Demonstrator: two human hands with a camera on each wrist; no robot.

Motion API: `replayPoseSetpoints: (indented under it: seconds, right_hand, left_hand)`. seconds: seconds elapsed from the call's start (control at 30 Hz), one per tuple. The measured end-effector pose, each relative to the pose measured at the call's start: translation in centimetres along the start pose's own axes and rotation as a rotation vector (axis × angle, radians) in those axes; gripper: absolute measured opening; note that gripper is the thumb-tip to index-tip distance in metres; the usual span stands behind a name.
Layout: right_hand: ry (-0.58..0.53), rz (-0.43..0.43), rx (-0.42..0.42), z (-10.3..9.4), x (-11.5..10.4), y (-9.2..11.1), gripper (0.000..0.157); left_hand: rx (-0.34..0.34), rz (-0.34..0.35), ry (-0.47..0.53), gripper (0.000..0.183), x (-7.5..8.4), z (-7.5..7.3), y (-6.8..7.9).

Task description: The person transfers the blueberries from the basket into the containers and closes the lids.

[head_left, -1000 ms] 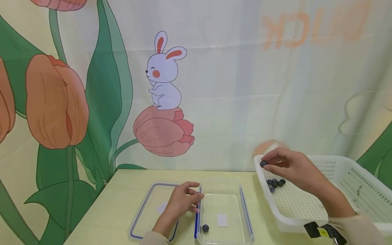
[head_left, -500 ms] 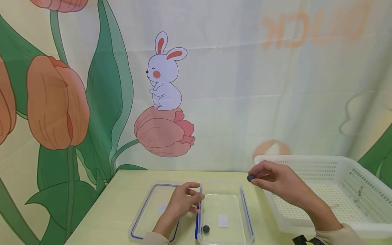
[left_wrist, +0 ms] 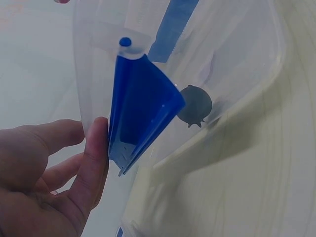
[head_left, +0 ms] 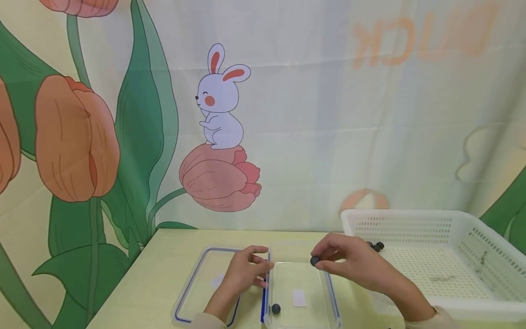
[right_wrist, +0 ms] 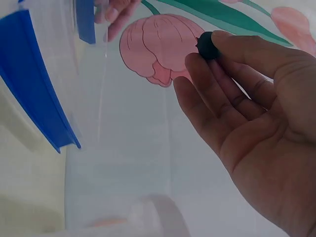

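In the head view my right hand (head_left: 349, 260) pinches a blueberry (head_left: 314, 261) between thumb and fingertips, over the right rim of a clear plastic food container (head_left: 296, 274). The right wrist view shows that blueberry's (right_wrist: 208, 45) small crown. My left hand (head_left: 246, 269) holds the container's left wall, its fingers curled at the rim beside a blue locking flap (left_wrist: 140, 106). Another blueberry (head_left: 276, 309) lies inside, at the container's near left corner; through the wall it shows as a dark round shape (left_wrist: 195, 104) in the left wrist view.
A clear lid (head_left: 197, 283) with a blue seal lies left of the container, partly under my left forearm. At the right stands a white perforated basket (head_left: 452, 265) with several blueberries (head_left: 379, 246), partly hidden by my right hand. A printed curtain hangs behind the table.
My right hand has carried the blueberry left and down, from above the basket's rim to the container's right edge. The left hand stays in place.
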State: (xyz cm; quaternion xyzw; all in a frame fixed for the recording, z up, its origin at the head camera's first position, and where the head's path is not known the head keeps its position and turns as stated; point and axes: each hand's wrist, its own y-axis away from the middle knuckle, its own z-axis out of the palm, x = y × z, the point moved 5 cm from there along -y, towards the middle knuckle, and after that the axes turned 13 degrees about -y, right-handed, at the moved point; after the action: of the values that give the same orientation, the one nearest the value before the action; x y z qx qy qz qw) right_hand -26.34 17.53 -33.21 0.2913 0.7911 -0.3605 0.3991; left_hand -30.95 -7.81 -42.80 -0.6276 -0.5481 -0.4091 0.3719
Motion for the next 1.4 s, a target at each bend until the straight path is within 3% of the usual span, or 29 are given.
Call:
replayPoseSetpoints:
  seconds: [0.27,0.83,1.13,1.4]
  right_hand:
    - [-0.088,-0.050,-0.124,2.9,0.8,-0.3,0.014]
    - [-0.171,0.092,-0.292,8.4,2.5,-0.4,0.010]
    - [-0.184,0.074,-0.330,9.9,2.7,0.0,0.009]
    - [-0.177,0.098,-0.333,10.0,2.8,0.0,0.009]
  left_hand:
    - [0.008,-0.009,-0.008,0.050,0.0,-0.1,0.1]
    - [0.005,-0.016,-0.020,0.050,0.0,0.0,0.0]
    - [0.007,-0.015,-0.026,0.050,0.1,0.1,-0.2]
    - [0.004,-0.004,-0.016,0.050,0.0,0.1,-0.1]
